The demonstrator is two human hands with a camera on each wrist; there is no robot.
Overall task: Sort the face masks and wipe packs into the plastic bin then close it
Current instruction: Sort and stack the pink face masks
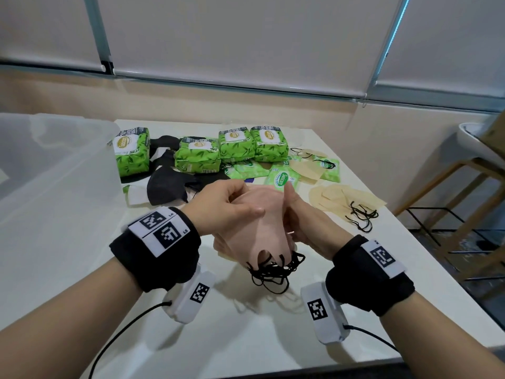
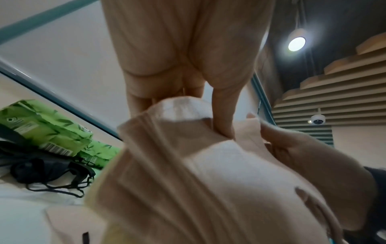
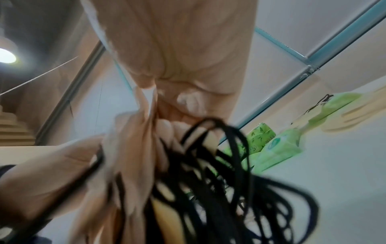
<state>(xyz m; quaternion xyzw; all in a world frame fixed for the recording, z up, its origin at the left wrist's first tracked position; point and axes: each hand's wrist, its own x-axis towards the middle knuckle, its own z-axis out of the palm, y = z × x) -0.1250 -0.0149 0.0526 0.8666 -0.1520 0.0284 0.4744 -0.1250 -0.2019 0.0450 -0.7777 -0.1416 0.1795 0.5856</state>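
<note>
Both hands hold a stack of pink-beige face masks upright above the table, black ear loops dangling below. My left hand grips the stack from the left, thumb across its front; my right hand grips it from the right. In the left wrist view the masks fill the foreground under my fingers. In the right wrist view the loops hang blurred. Green wipe packs, small green sachets, black masks and tan masks lie on the table. The clear plastic bin stands at left.
The white table ends at the right edge, where a wooden stool frame stands on the floor. A wall with roller blinds runs behind the table. Cables trail from both wrist cameras over the near table.
</note>
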